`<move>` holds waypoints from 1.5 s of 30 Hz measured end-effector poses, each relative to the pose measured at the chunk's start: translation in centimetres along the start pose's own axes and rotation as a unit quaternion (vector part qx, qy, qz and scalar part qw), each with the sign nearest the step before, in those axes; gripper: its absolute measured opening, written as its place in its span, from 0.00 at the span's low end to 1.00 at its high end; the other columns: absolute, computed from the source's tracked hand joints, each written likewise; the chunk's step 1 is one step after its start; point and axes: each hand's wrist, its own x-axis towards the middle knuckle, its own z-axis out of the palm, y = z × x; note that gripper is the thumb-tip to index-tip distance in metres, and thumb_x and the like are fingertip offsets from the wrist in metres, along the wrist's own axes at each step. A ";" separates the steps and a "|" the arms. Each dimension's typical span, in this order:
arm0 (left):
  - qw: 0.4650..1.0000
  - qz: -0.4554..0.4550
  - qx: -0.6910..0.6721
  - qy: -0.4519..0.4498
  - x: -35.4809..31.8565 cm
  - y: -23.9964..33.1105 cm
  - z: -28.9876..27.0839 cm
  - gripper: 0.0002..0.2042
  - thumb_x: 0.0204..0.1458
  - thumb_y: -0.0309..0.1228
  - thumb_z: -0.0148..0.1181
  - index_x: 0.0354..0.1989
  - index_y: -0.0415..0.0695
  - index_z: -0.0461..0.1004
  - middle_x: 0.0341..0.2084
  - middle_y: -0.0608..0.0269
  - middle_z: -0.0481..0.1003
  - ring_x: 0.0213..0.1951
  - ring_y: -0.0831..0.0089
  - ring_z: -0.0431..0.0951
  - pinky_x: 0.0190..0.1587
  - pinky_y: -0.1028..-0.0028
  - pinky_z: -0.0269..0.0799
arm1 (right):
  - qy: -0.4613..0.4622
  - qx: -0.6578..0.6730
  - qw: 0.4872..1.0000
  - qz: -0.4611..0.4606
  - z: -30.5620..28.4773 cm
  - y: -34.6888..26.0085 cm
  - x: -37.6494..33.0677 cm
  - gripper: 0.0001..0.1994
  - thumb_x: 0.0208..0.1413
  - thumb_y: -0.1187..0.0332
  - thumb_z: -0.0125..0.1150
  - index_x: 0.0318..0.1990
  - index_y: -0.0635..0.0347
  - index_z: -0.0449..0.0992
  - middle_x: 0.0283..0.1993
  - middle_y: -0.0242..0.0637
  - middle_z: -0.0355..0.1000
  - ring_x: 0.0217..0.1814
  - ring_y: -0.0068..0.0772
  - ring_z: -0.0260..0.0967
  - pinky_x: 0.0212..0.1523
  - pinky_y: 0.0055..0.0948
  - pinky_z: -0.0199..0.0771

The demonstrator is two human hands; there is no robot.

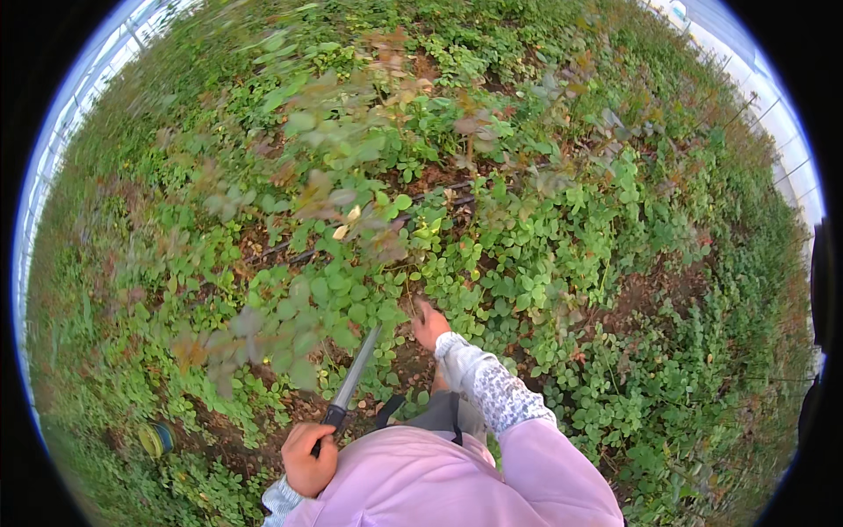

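My left hand [309, 458] is closed round the black handle of a long, straight, grey metal-bladed tool [358, 366]. Its far end points up and away into the leaves; whether it is a knife or a saw I cannot make out. Ahead of my body, my right hand [428, 326] reaches low among the plants, fingers curled together at a thin yellowish stem [408, 283]. The fingertips are partly hidden. Leafy green plants [342, 290] with some reddish shoots stand around both hands, and the blade tip lies a little left of my right hand.
Dense low foliage [562, 220] spreads on all sides, with patches of brown soil [654, 294] between. Dark thin tubes [452, 200] run across the bed ahead. A yellow-green reel [156, 440] lies at the lower left. Pale greenhouse walls [777, 132] show at the edges.
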 end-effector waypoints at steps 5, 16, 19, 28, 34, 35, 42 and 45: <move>0.999 0.039 -0.012 -0.025 4.2 3.3 3.2 0.06 0.39 0.18 0.56 0.27 0.37 0.74 0.22 0.53 0.75 0.25 0.59 0.75 0.31 0.67 0.71 | -0.047 0.092 0.993 0.056 -2.2 -1.7 10.4 0.34 0.55 0.71 0.50 0.69 0.53 0.45 0.46 0.61 0.71 0.44 0.56 0.71 0.46 0.43 0.70; 0.998 -0.018 -0.021 0.057 7.9 6.7 8.4 0.05 0.50 0.26 0.53 0.28 0.36 0.70 0.19 0.54 0.73 0.21 0.70 0.72 0.25 0.73 0.67 | -0.153 0.006 0.986 0.066 0.7 0.5 17.5 0.36 0.55 0.67 0.50 0.69 0.59 0.41 0.33 0.57 0.73 0.33 0.58 0.71 0.37 0.46 0.72; 0.998 -0.008 -0.015 0.064 8.1 6.9 8.9 0.06 0.50 0.28 0.52 0.28 0.37 0.70 0.19 0.54 0.72 0.21 0.69 0.72 0.26 0.72 0.67 | -0.179 0.005 0.981 0.071 1.9 1.4 16.5 0.33 0.55 0.65 0.49 0.68 0.59 0.45 0.34 0.55 0.74 0.33 0.57 0.71 0.38 0.47 0.71; 0.998 -0.018 -0.004 0.061 9.4 7.2 9.2 0.06 0.50 0.28 0.52 0.29 0.38 0.69 0.14 0.61 0.71 0.23 0.67 0.73 0.29 0.70 0.68 | 0.076 0.140 0.982 0.105 0.9 6.6 17.0 0.16 0.53 0.70 0.49 0.49 0.60 0.71 0.38 0.56 0.74 0.44 0.57 0.71 0.48 0.41 0.71; 0.997 -0.060 0.023 0.047 9.9 7.3 9.1 0.08 0.51 0.32 0.52 0.28 0.39 0.68 0.15 0.61 0.71 0.24 0.67 0.73 0.31 0.71 0.68 | -0.015 0.125 0.991 -0.050 -2.9 5.5 20.8 0.30 0.51 0.74 0.49 0.64 0.59 0.56 0.66 0.51 0.55 0.65 0.53 0.55 0.66 0.37 0.54; 0.997 -0.061 0.021 0.044 10.0 7.3 9.1 0.08 0.52 0.32 0.52 0.28 0.39 0.68 0.15 0.61 0.70 0.24 0.67 0.73 0.31 0.71 0.68 | -0.043 0.091 0.991 -0.090 -3.1 4.7 21.0 0.30 0.50 0.74 0.50 0.65 0.58 0.56 0.66 0.49 0.54 0.67 0.53 0.53 0.68 0.38 0.53; 0.998 -0.053 0.010 0.042 10.8 7.0 9.2 0.09 0.52 0.33 0.52 0.28 0.38 0.68 0.15 0.61 0.70 0.24 0.67 0.72 0.30 0.71 0.67 | -0.149 -0.118 0.969 -0.158 -2.8 2.4 18.3 0.31 0.49 0.71 0.53 0.64 0.57 0.58 0.68 0.44 0.52 0.71 0.52 0.43 0.68 0.51 0.45; 0.999 -0.039 0.004 0.037 10.9 6.7 9.2 0.10 0.53 0.33 0.52 0.29 0.38 0.68 0.15 0.61 0.70 0.24 0.67 0.72 0.30 0.71 0.67 | -0.189 -0.153 0.958 -0.153 -2.3 2.6 17.3 0.29 0.49 0.75 0.51 0.63 0.57 0.59 0.69 0.39 0.51 0.73 0.52 0.39 0.69 0.56 0.40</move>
